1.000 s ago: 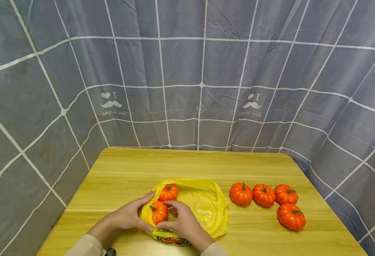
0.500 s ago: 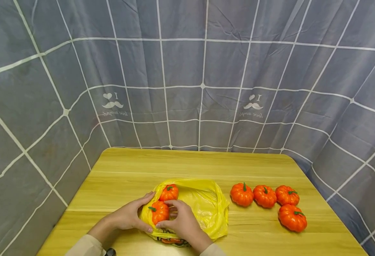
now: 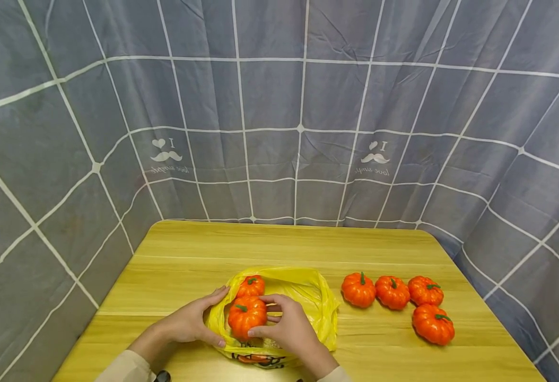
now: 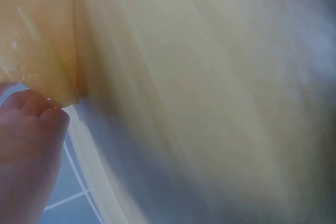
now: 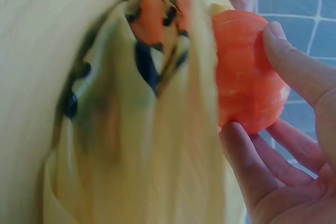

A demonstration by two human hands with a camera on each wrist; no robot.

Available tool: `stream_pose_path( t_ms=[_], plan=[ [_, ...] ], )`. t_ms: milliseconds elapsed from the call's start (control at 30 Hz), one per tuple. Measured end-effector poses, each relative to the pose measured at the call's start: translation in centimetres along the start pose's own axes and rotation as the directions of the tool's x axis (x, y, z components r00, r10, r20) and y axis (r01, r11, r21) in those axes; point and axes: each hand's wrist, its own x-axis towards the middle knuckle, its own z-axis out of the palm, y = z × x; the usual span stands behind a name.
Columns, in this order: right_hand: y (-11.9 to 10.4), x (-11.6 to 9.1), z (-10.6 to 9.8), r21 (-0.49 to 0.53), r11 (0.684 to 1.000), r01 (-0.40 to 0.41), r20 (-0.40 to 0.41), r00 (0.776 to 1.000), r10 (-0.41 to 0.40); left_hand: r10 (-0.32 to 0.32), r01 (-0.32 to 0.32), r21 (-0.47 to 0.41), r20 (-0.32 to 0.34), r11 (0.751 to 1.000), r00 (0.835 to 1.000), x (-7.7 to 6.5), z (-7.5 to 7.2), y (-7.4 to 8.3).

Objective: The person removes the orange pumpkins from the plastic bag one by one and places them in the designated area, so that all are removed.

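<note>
A yellow plastic bag (image 3: 329, 318) lies with its mouth spread, dark and orange print on its near side. My left hand (image 3: 191, 320) holds the bag's left rim, thumb at the near side and fingers at the far side. Between the thumb and fingers of my right hand (image 3: 286, 326) is a small orange pumpkin (image 3: 245, 317) with a green stem, over the bag's opening. The right wrist view shows this pumpkin (image 5: 247, 72) pinched beside the bag's printed side. A second pumpkin (image 3: 251, 285) sits behind it inside the bag, partly covered.
On the right of the wooden table (image 3: 279, 241), three pumpkins stand in a row: one nearest the bag (image 3: 358, 291), a middle one (image 3: 392, 293) and a far-right one (image 3: 425, 292). Another pumpkin (image 3: 433, 324) lies in front. A grey checked curtain (image 3: 270, 106) surrounds the table.
My right hand has moved right with the pumpkin, which looks larger and raised, and its stem has turned. The left hand stays at the bag's rim.
</note>
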Motion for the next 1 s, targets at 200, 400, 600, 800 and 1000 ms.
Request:
stream_pose_path(
  t_ms=[200,400,600,800,1000],
  plan=[
    [-0.1,-0.6,-1.9,-0.001,1.0,-0.001,-0.056,0.998,0.001,-0.006,0.006,0.007,-0.006,1.0,1.0,0.0,0.0,0.1],
    [0.4,-1.5,-4.6,0.029,1.0,-0.002,-0.139,0.99,0.006,-0.005,0.005,0.007,0.003,1.0,1.0,0.0,-0.1,0.2],
    [1.3,-2.8,-7.4,0.059,0.997,-0.041,-0.276,0.96,0.056,-0.011,0.011,0.003,0.008,1.0,1.0,0.1,0.0,0.0],
    [2.2,-4.6,-10.2,0.075,0.994,-0.082,-0.383,0.918,0.105,-0.015,0.015,0.006,0.007,1.0,1.0,0.2,0.1,0.1],
    [3.5,-7.1,-13.4,0.005,0.984,-0.178,-0.444,0.881,0.161,-0.018,0.018,0.004,0.011,1.0,1.0,0.1,0.1,0.3]
  ],
)
